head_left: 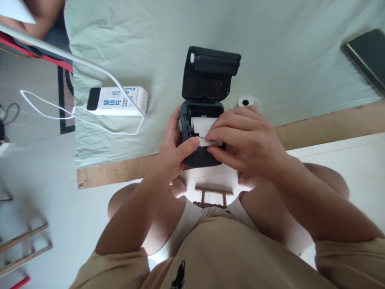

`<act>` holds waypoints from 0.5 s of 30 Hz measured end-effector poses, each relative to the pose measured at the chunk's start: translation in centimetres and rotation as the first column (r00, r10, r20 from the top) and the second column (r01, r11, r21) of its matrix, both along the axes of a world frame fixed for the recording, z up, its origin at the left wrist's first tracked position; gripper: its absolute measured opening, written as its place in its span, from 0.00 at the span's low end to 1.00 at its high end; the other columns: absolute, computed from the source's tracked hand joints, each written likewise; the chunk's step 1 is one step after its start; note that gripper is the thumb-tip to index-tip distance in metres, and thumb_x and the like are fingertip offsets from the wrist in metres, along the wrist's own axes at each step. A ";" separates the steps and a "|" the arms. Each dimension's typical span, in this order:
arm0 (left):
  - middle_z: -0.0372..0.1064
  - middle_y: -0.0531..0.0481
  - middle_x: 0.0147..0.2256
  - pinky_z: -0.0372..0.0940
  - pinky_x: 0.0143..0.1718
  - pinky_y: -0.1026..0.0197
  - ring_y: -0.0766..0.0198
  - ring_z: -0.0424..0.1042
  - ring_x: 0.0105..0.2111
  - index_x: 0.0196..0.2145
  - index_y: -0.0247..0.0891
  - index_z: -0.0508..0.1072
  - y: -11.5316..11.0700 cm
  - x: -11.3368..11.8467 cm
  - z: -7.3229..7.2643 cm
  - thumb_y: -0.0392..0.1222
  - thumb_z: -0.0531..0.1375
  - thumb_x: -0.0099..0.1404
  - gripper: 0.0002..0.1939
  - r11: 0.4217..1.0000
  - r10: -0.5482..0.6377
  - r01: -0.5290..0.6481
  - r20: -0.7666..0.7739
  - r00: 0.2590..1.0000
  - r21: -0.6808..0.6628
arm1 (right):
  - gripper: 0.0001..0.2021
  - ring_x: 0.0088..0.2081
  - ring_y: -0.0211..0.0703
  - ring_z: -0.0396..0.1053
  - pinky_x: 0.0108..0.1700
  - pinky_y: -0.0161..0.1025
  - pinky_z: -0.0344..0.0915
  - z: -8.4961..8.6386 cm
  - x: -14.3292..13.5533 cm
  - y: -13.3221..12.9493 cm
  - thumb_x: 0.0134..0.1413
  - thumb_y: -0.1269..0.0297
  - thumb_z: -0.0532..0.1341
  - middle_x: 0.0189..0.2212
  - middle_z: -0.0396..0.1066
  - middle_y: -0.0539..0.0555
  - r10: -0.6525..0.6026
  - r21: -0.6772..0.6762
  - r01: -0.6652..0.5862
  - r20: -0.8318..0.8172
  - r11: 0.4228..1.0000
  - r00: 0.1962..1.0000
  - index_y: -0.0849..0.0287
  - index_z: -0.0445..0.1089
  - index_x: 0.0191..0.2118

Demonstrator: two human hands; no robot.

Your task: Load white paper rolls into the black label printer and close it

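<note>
A small dark printer-like device (202, 158) lies at the table's front edge, its black lid (207, 76) swung up and back. White paper (203, 125) sits in its open compartment. My left hand (177, 146) wraps round the device's left side, thumb at the paper's lower left corner. From the right, my right hand (240, 138) has its fingertips pressed on the paper. Whether they pinch it is hard to tell, but the hand is closed over it. Just behind that hand, partly hidden, stands a white paper roll (247, 101) with a dark core.
A white power bank (116, 101) with a white cable (102, 70) lies to the left on the green cloth (279, 52). At the far right is a dark flat object (368, 56). Another person's arm (45, 20) shows at the top left. The wooden table edge (111, 173) runs in front.
</note>
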State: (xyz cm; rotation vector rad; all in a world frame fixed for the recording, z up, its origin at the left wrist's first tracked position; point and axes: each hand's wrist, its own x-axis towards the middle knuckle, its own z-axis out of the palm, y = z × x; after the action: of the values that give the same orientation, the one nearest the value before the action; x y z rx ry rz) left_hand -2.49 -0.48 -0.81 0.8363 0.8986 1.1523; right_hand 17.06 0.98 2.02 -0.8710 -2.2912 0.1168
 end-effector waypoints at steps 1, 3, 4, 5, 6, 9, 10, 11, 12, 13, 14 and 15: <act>0.77 0.47 0.52 0.76 0.47 0.57 0.52 0.79 0.52 0.57 0.45 0.67 0.0 -0.1 -0.2 0.50 0.74 0.55 0.36 1.000 -0.004 0.005 -0.010 1.000 0.028 | 0.06 0.41 0.44 0.76 0.41 0.44 0.65 0.0 0.1 0.0 0.66 0.63 0.62 0.36 0.80 0.50 0.021 -0.010 -0.021 0.004 1.000 1.000 0.55 0.76 0.37; 0.74 0.46 0.56 0.74 0.54 0.55 0.50 0.76 0.57 0.60 0.45 0.65 0.0 -0.2 -0.5 0.47 0.74 0.55 0.38 0.999 -0.007 0.010 -0.050 0.999 0.052 | 0.05 0.42 0.45 0.76 0.42 0.45 0.65 0.0 0.4 -0.1 0.66 0.63 0.63 0.38 0.81 0.50 0.042 -0.014 -0.042 0.008 0.999 0.999 0.55 0.76 0.38; 0.74 0.45 0.58 0.73 0.56 0.54 0.49 0.75 0.58 0.60 0.45 0.65 0.0 -0.2 -0.6 0.47 0.74 0.55 0.38 0.998 -0.008 0.012 -0.079 0.997 0.054 | 0.05 0.43 0.45 0.76 0.42 0.45 0.66 0.0 0.5 -0.1 0.66 0.63 0.63 0.38 0.81 0.50 0.047 -0.010 -0.046 0.009 0.999 0.999 0.54 0.76 0.39; 0.73 0.45 0.58 0.73 0.57 0.53 0.49 0.74 0.59 0.61 0.45 0.64 0.0 -0.3 -0.7 0.46 0.74 0.55 0.39 0.999 -0.011 0.016 -0.110 0.994 0.051 | 0.05 0.43 0.45 0.76 0.42 0.45 0.66 0.1 0.6 -0.2 0.66 0.63 0.63 0.38 0.81 0.50 0.049 -0.007 -0.049 0.007 0.999 0.999 0.54 0.76 0.40; 0.73 0.45 0.58 0.72 0.58 0.52 0.48 0.74 0.59 0.62 0.44 0.63 0.0 -0.3 -0.7 0.45 0.74 0.55 0.41 0.998 -0.014 0.021 -0.140 0.990 0.051 | 0.04 0.43 0.45 0.76 0.43 0.45 0.67 0.2 0.6 -0.2 0.66 0.63 0.62 0.38 0.81 0.50 0.048 -0.004 -0.048 -0.008 0.999 0.999 0.53 0.76 0.40; 0.71 0.42 0.61 0.70 0.61 0.49 0.44 0.71 0.62 0.65 0.43 0.60 0.1 -0.4 -1.1 0.46 0.74 0.53 0.46 0.995 -0.021 0.039 -0.198 0.980 0.091 | 0.04 0.44 0.46 0.76 0.46 0.47 0.70 0.4 0.8 -0.1 0.66 0.66 0.60 0.40 0.79 0.52 -0.067 -0.001 0.067 -0.147 0.998 0.987 0.53 0.73 0.42; 0.69 0.41 0.62 0.70 0.62 0.47 0.42 0.70 0.63 0.65 0.43 0.59 0.2 -0.5 -1.3 0.47 0.74 0.52 0.47 0.992 -0.023 0.048 -0.208 0.978 0.114 | 0.05 0.47 0.47 0.76 0.48 0.48 0.71 0.4 0.8 0.1 0.65 0.67 0.60 0.43 0.79 0.55 -0.121 0.011 0.127 -0.210 0.992 0.970 0.53 0.72 0.44; 0.68 0.40 0.64 0.69 0.62 0.46 0.41 0.68 0.64 0.66 0.43 0.58 0.3 -0.7 -1.6 0.48 0.75 0.52 0.49 0.989 -0.033 0.064 -0.218 0.975 0.134 | 0.08 0.51 0.49 0.75 0.51 0.49 0.71 0.4 0.9 0.3 0.64 0.67 0.60 0.47 0.77 0.57 -0.174 0.007 0.182 -0.253 0.983 0.952 0.53 0.70 0.48; 0.66 0.39 0.65 0.69 0.63 0.44 0.40 0.67 0.65 0.67 0.43 0.57 0.4 -0.8 -1.9 0.48 0.75 0.51 0.50 0.984 -0.049 0.086 -0.230 0.972 0.154 | 0.12 0.56 0.52 0.73 0.53 0.51 0.71 0.4 1.0 0.5 0.63 0.67 0.61 0.52 0.75 0.59 -0.216 -0.011 0.221 -0.269 0.975 0.939 0.53 0.68 0.52; 0.66 0.38 0.65 0.69 0.62 0.43 0.39 0.67 0.65 0.67 0.44 0.56 0.5 -1.0 -2.1 0.49 0.75 0.51 0.51 0.978 -0.071 0.115 -0.244 0.967 0.172 | 0.17 0.60 0.54 0.70 0.56 0.53 0.71 0.3 1.1 0.8 0.62 0.66 0.61 0.57 0.72 0.60 -0.240 -0.045 0.237 -0.267 0.970 0.933 0.53 0.65 0.56; 0.65 0.38 0.65 0.69 0.62 0.41 0.38 0.67 0.65 0.68 0.44 0.55 0.5 -1.2 -2.4 0.49 0.75 0.51 0.52 0.971 -0.092 0.144 -0.258 0.962 0.189 | 0.21 0.64 0.54 0.67 0.59 0.53 0.69 0.1 1.2 1.1 0.62 0.66 0.61 0.61 0.68 0.60 -0.246 -0.087 0.231 -0.265 0.969 0.932 0.52 0.62 0.60; 0.66 0.38 0.65 0.69 0.62 0.40 0.37 0.68 0.65 0.68 0.45 0.55 0.6 -1.4 -2.5 0.50 0.75 0.50 0.53 0.964 -0.110 0.168 -0.271 0.956 0.205 | 0.24 0.66 0.54 0.66 0.61 0.53 0.68 -0.1 1.3 1.3 0.62 0.66 0.61 0.64 0.65 0.58 -0.241 -0.132 0.211 -0.277 0.969 0.930 0.50 0.59 0.63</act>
State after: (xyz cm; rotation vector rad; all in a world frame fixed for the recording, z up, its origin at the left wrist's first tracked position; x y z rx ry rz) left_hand -3.87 0.13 -3.35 1.2395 0.9127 1.0483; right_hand 18.34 2.31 1.91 -1.0868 -1.9101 0.2427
